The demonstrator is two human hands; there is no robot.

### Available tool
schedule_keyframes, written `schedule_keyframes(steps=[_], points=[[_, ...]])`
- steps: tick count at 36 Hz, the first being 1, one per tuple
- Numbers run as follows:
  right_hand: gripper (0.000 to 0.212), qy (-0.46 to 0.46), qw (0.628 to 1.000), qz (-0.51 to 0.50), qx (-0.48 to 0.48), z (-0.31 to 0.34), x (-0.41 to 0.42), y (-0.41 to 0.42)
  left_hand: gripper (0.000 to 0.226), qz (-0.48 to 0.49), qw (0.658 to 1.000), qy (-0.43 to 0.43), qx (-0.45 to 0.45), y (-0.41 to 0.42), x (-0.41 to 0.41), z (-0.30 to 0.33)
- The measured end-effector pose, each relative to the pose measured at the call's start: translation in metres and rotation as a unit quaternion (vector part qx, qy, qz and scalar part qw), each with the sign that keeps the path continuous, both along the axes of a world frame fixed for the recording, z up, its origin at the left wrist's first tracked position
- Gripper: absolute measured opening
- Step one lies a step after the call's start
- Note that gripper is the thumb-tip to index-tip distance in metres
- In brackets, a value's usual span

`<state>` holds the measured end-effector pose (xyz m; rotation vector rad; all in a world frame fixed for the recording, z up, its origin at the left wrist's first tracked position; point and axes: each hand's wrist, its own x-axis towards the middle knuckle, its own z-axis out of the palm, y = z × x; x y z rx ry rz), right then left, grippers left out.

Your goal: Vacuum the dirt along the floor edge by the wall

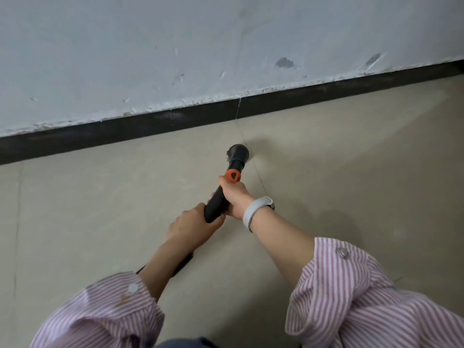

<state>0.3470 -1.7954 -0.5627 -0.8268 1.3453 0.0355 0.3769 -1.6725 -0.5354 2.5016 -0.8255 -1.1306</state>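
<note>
Gripping the vacuum wand (218, 200), left hand (192, 226) behind right hand (234, 194)

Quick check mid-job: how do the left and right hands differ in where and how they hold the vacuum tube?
The right hand grips the vacuum tube higher up, just behind the orange collar; the left hand holds the tube's rear end, nearer the body. The right wrist wears a pale wristband; the left wrist is bare. Both hands curl round the same black tube, and both arms have rolled striped sleeves.
</note>
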Motion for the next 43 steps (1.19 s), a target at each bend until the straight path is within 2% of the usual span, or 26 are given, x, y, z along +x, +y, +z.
schedule_keyframes(steps=[2, 6, 9, 13, 19, 26, 30, 36, 43], points=[[0.048, 0.004, 1.0, -0.007, 0.001, -0.003, -0.005, -0.01, 0.033, -0.009, 1.0, -0.001, 0.004, -0.011, -0.005, -0.001], [0.062, 0.002, 1.0, -0.025, -0.002, -0.011, -0.009, -0.035, 0.033, -0.009, 1.0, -0.003, 0.007, -0.039, -0.011, -0.004], [0.046, 0.004, 0.999, -0.039, -0.01, -0.011, -0.013, -0.054, 0.033, -0.019, 1.0, -0.001, 0.004, -0.06, -0.011, -0.002], [0.039, 0.014, 0.997, -0.07, -0.001, -0.004, -0.035, -0.078, 0.032, -0.059, 0.998, 0.009, 0.002, -0.085, -0.021, 0.003], [0.042, 0.017, 0.995, -0.098, 0.024, -0.004, -0.091, -0.079, 0.026, -0.118, 0.993, 0.018, 0.006, -0.088, -0.059, 0.004], [0.039, 0.039, 0.989, -0.139, 0.001, -0.003, -0.132, -0.075, 0.027, -0.179, 0.983, 0.027, 0.012, -0.095, -0.084, 0.01], [0.025, 0.028, 0.986, -0.164, -0.004, -0.001, -0.149, -0.087, 0.029, -0.195, 0.98, 0.035, 0.011, -0.107, -0.094, 0.004], [0.016, 0.006, 0.989, -0.148, -0.024, 0.001, -0.135, -0.116, 0.03, -0.155, 0.987, 0.04, -0.018, -0.135, -0.088, 0.0], [0.031, -0.024, 0.998, -0.058, -0.018, 0.009, -0.092, -0.145, 0.037, -0.084, 0.996, -0.008, -0.017, -0.151, -0.067, 0.005]])
